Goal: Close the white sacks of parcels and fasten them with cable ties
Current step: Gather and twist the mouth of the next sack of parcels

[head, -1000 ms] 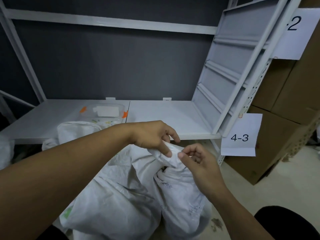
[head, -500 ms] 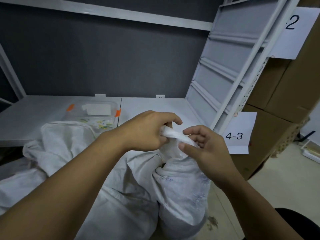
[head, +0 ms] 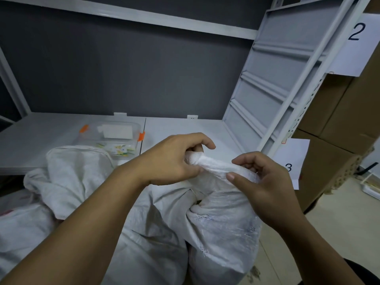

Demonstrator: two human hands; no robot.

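On the left half of the shelf, a clear container sat behind a slack sack. In front of the shelf, the left hand gripped the end of the twisted neck of the white sack. Further right, the right hand pinched the same neck. The white sack stood below the shelf's front edge.

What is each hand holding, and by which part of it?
Both hands hold the white sack by its gathered, twisted neck: the left hand grips the neck's end, the right hand pinches it closer to the sack's body.
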